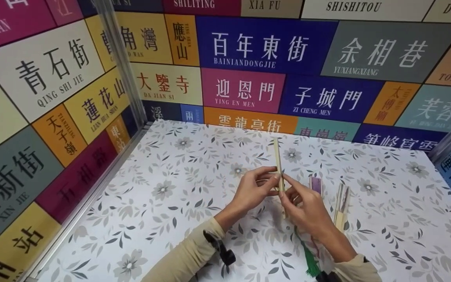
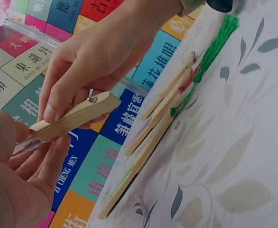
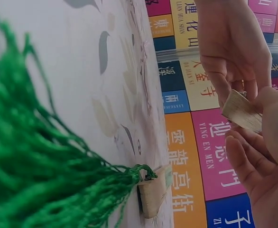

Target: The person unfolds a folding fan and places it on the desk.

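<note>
I see the left hand (image 1: 251,190) and right hand (image 1: 307,206) both pinching the fan (image 1: 277,156) between them, its long axis pointing forward.

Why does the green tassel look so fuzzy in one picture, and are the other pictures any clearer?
Right wrist view: the green tassel is blurred, probably because it is so near the lens; head view: brighter, with crisp lettering on the wall signs; left wrist view: dimmer and tilted, yet the held fan shows fairly clear edges.
</note>
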The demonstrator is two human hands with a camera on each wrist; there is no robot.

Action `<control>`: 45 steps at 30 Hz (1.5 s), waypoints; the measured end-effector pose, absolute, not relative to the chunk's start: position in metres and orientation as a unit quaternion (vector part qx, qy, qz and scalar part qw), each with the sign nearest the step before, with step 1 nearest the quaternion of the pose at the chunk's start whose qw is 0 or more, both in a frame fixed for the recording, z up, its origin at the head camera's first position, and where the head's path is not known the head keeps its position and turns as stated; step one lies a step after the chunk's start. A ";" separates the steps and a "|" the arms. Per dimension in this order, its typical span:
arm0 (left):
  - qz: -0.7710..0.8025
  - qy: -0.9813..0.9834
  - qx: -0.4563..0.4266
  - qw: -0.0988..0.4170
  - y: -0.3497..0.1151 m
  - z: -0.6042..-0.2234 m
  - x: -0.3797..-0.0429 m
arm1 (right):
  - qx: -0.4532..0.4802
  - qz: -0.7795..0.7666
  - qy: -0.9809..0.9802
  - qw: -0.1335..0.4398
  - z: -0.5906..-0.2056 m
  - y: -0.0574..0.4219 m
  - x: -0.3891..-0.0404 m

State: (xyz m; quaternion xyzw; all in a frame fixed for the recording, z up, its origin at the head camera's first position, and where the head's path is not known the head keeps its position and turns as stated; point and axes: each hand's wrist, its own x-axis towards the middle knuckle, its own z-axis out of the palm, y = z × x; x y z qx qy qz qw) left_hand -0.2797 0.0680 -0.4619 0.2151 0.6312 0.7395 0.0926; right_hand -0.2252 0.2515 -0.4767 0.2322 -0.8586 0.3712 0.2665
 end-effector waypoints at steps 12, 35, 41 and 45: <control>0.745 0.619 0.234 0.082 0.069 -0.469 -0.281 | 0.165 0.406 -0.855 0.276 -0.471 0.249 -0.221; 0.793 0.565 0.207 0.096 0.072 -0.474 -0.283 | 0.054 0.513 -0.823 0.238 -0.459 0.242 -0.217; 0.800 0.555 0.201 0.101 0.073 -0.475 -0.283 | 0.049 0.536 -0.812 0.227 -0.466 0.246 -0.220; 0.802 0.554 0.200 0.101 0.073 -0.475 -0.282 | 0.035 0.541 -0.810 0.221 -0.460 0.243 -0.216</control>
